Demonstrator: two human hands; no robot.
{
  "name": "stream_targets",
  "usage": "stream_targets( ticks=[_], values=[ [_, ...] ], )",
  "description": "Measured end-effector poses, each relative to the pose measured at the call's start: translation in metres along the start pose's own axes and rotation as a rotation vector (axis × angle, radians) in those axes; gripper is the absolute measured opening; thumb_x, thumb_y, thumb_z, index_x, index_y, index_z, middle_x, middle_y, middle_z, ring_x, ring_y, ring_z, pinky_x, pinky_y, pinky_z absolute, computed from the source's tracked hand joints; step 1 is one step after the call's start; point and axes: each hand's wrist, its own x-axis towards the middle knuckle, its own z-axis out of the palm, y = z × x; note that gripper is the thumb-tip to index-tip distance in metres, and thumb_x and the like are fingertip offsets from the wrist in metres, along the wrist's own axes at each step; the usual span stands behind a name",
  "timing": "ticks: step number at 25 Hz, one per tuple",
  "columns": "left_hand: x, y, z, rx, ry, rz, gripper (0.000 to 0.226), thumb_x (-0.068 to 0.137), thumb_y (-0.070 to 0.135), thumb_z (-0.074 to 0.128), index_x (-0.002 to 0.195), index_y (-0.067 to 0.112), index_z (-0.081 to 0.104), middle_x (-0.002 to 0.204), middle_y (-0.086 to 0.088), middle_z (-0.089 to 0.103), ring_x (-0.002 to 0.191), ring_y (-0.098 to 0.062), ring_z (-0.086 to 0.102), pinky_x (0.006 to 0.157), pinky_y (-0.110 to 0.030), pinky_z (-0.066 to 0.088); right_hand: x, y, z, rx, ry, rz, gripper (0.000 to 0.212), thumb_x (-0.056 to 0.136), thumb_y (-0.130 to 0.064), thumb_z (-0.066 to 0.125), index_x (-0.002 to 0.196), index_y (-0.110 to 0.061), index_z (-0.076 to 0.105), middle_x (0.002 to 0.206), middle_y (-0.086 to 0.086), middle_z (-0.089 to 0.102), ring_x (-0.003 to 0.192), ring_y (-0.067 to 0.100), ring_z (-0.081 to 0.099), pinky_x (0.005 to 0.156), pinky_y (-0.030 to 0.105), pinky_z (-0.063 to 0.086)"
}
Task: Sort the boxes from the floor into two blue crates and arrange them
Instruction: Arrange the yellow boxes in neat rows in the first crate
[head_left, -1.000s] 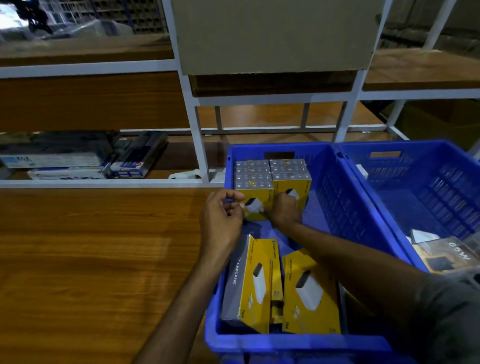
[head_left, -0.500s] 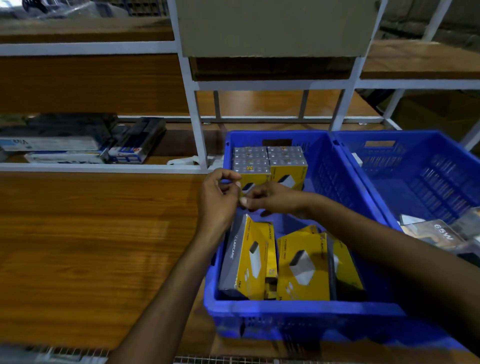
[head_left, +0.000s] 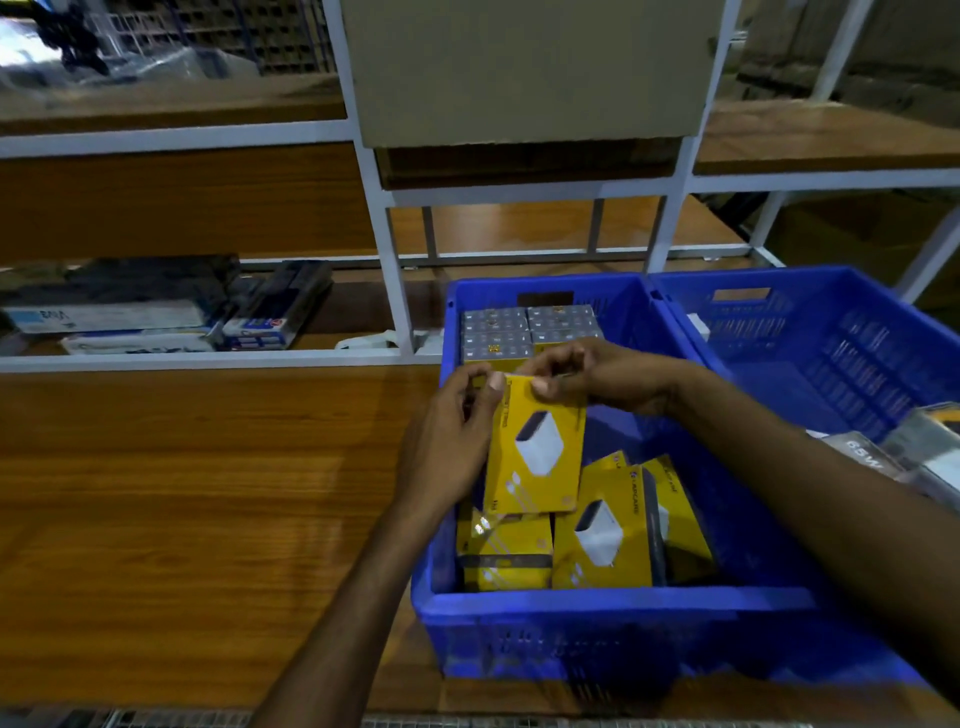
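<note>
Yellow box (head_left: 535, 447) stands upright in my head view, held over the left blue crate (head_left: 597, 618). My left hand (head_left: 447, 441) curls round its left edge and my right hand (head_left: 608, 379) pinches its top edge. It hides part of the loose yellow boxes (head_left: 602, 530) below. My hands cover the front of the stacked boxes (head_left: 524, 332). In the right blue crate (head_left: 810, 332), the frame edge cuts off the grey boxes (head_left: 872, 452).

Yellow box (head_left: 535, 452) (white charger pictured), blue crates (head_left: 597, 618), grey-topped boxes (head_left: 530, 330), brown wood-grain table (head_left: 182, 493).
</note>
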Motion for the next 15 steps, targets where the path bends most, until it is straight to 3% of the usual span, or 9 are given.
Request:
stream_targets(
  ticks=[2, 5, 8, 10, 12, 15],
  values=[
    [0.003, 0.007, 0.0, -0.035, -0.08, -0.046, 0.05, 0.093, 0.062, 0.061, 0.134, 0.032, 0.058, 0.101, 0.006, 0.077, 0.086, -0.007, 0.073, 0.075, -0.036, 0.061, -0.002, -0.007, -0.007, 0.082, 0.17, -0.019, 0.045, 0.084, -0.032, 0.078, 0.123, -0.013, 0.07, 0.121, 0.014, 0.073, 0.11, 0.03, 0.07, 0.098, 0.044, 0.056],
    [0.013, 0.016, 0.007, -0.205, -0.089, -0.065, 0.043, 0.099, 0.028, 0.065, 0.139, 0.018, 0.054, 0.085, 0.003, 0.075, 0.063, -0.004, 0.07, 0.056, -0.021, 0.054, -0.007, -0.017, -0.015, 0.217, 0.343, -0.037, 0.047, 0.083, -0.031, 0.078, 0.127, -0.023, 0.064, 0.126, 0.009, 0.069, 0.11, 0.025, 0.071, 0.095, 0.041, 0.06],
    [0.015, 0.018, 0.013, -0.239, -0.012, 0.006, 0.041, 0.102, 0.023, 0.061, 0.142, 0.019, 0.054, 0.099, 0.004, 0.075, 0.08, -0.004, 0.073, 0.062, -0.018, 0.055, -0.025, -0.012, -0.018, 0.211, 0.249, -0.013, 0.047, 0.09, -0.02, 0.075, 0.134, -0.02, 0.06, 0.128, 0.008, 0.07, 0.114, 0.027, 0.071, 0.098, 0.043, 0.059],
    [0.017, 0.011, 0.014, -0.294, 0.002, 0.008, 0.041, 0.102, 0.024, 0.061, 0.143, 0.026, 0.052, 0.119, 0.001, 0.071, 0.102, -0.011, 0.072, 0.075, -0.027, 0.061, -0.033, 0.002, -0.016, 0.069, 0.237, -0.084, 0.046, 0.089, -0.011, 0.077, 0.133, -0.012, 0.063, 0.123, 0.007, 0.074, 0.114, 0.027, 0.071, 0.095, 0.041, 0.06],
    [0.017, 0.005, 0.012, -0.275, 0.056, 0.085, 0.043, 0.101, 0.012, 0.061, 0.141, 0.028, 0.053, 0.133, 0.005, 0.063, 0.119, -0.01, 0.064, 0.092, -0.03, 0.058, -0.036, 0.015, -0.009, -0.134, 0.404, -0.308, 0.041, 0.084, -0.008, 0.082, 0.122, -0.009, 0.066, 0.115, 0.008, 0.075, 0.109, 0.028, 0.072, 0.092, 0.043, 0.06],
    [0.02, 0.002, 0.009, -0.183, 0.17, 0.177, 0.046, 0.095, -0.014, 0.052, 0.128, 0.016, 0.062, 0.132, 0.003, 0.058, 0.117, 0.001, 0.06, 0.094, -0.019, 0.052, -0.035, 0.026, -0.003, -0.688, 0.685, -0.684, 0.033, 0.081, 0.003, 0.068, 0.113, -0.007, 0.067, 0.115, 0.007, 0.069, 0.11, 0.025, 0.065, 0.09, 0.041, 0.055]
  ],
)
